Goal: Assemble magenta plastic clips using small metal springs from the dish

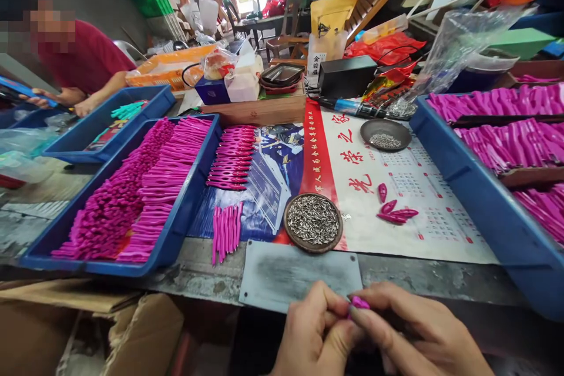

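Note:
Close to the table's front edge, my left hand [311,329] and my right hand [412,326] meet with fingertips pinched together. Between them is a small magenta plastic piece [359,303], mostly covered by my fingers. Just beyond lies a grey metal plate [299,273]. A round bowl [314,221] full of small silvery metal pins stands behind that plate. To its left are a short row of magenta plastic handles [227,231] and a stack of assembled magenta pieces [232,158]. Several dark-pink, pointed oval pieces [394,211] rest on the calendar sheet [458,241].
A blue tray [176,247] of magenta handles stands left, another blue tray [480,205] right. A dark dish [385,135] holds small metal bits. Behind are a wooden ledge [259,111] and a black box [346,75]. A co-worker [92,64] sits at far left.

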`<action>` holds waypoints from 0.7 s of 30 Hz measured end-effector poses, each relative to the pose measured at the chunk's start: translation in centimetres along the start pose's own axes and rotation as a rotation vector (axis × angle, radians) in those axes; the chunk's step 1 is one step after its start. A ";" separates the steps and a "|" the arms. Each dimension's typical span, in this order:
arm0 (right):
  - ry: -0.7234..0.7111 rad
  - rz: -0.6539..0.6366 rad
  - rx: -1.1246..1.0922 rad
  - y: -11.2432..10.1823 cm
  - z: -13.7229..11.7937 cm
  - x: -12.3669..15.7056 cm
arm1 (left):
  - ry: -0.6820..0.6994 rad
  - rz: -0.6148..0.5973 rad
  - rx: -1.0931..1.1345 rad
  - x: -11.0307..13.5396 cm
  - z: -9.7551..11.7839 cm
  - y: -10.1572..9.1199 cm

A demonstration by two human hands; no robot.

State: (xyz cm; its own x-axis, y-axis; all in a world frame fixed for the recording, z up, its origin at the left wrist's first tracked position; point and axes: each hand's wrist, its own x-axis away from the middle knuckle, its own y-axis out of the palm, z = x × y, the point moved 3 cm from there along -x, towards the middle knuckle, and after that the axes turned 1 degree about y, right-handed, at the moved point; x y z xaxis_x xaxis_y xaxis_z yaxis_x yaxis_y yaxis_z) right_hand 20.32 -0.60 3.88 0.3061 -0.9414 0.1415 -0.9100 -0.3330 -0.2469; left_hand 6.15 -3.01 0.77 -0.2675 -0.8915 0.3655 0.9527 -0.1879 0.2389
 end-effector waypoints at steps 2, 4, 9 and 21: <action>0.073 -0.062 -0.047 0.0 0.5 -0.4 | -0.026 -0.051 -0.015 -0.2 0.4 0.2; 0.146 -0.093 -0.123 0.1 1.2 -0.9 | -0.090 -0.070 0.011 -0.4 0.7 0.3; 0.321 -0.096 -0.396 0.2 2.8 -2.0 | -0.265 -0.122 0.184 -1.2 0.8 0.5; 0.526 -0.159 -0.706 0.2 4.2 -3.0 | -0.375 -0.188 0.399 -2.8 0.8 0.9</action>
State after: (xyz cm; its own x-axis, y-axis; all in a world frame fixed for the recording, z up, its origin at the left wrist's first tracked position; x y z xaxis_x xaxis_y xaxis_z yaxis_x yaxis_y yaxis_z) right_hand 20.39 1.98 -0.61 0.4335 -0.6830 0.5879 -0.8810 -0.1839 0.4359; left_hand 7.61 -0.34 0.63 -0.5290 -0.6370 0.5607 0.7753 -0.0941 0.6246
